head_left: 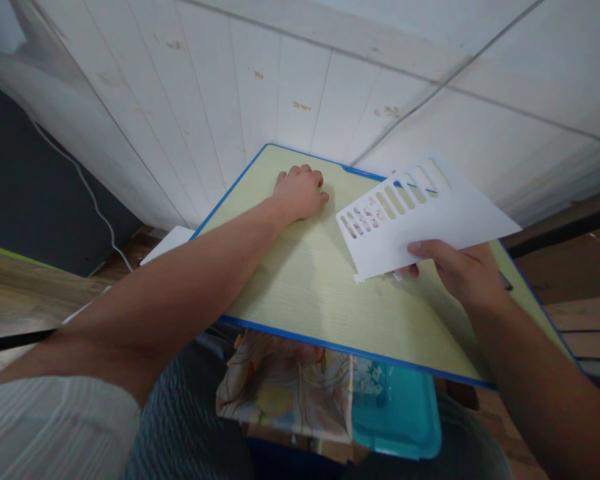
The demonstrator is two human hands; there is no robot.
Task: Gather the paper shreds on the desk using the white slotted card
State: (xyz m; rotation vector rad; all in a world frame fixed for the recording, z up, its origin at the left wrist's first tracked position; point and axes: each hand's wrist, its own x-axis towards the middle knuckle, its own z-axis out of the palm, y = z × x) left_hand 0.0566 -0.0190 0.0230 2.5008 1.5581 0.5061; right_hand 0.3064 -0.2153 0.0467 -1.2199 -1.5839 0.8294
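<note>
My right hand (457, 267) holds a white card (420, 230) above the right half of the table, thumb on top and fingers beneath. A row of rounded slots of graded size is cut through it; reddish marks show around the smaller ones. Under the card's lower edge, small white bits (359, 279) stick out, too unclear to name. My left hand (303, 191) rests on the tabletop near the far edge, fingers bent and a little apart, with nothing visible in it. A pale yellow table (300, 287) with a blue rim lies under both hands.
A white plank wall (260, 87) with a cable (410, 113) stands right behind the table. Below the near edge are a flowered cloth (280, 393) and a turquoise plastic container (400, 413), between my knees. A small dark object (505, 282) lies beside my right wrist.
</note>
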